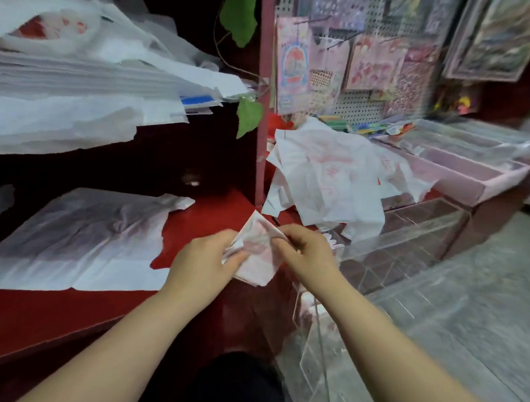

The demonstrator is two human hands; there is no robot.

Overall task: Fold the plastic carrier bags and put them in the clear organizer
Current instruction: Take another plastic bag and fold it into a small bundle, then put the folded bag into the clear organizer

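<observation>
A small folded white-and-pink carrier bag (257,262) is held between both hands above the edge of the red shelf (197,219). My left hand (206,259) grips its left side and my right hand (304,250) pinches its top right edge. The clear organizer (406,236) with its dividers stands just to the right of my hands. A loose heap of white carrier bags (327,179) with pink print lies behind it. One flattened translucent bag (82,239) is spread on the red shelf at left.
A stack of white bags and papers (81,83) fills the upper shelf at left. A red post (265,95) divides the shelves. A pink tray (457,171) sits far right under a pegboard (362,60) with hanging packets. Grey floor (464,313) lies below right.
</observation>
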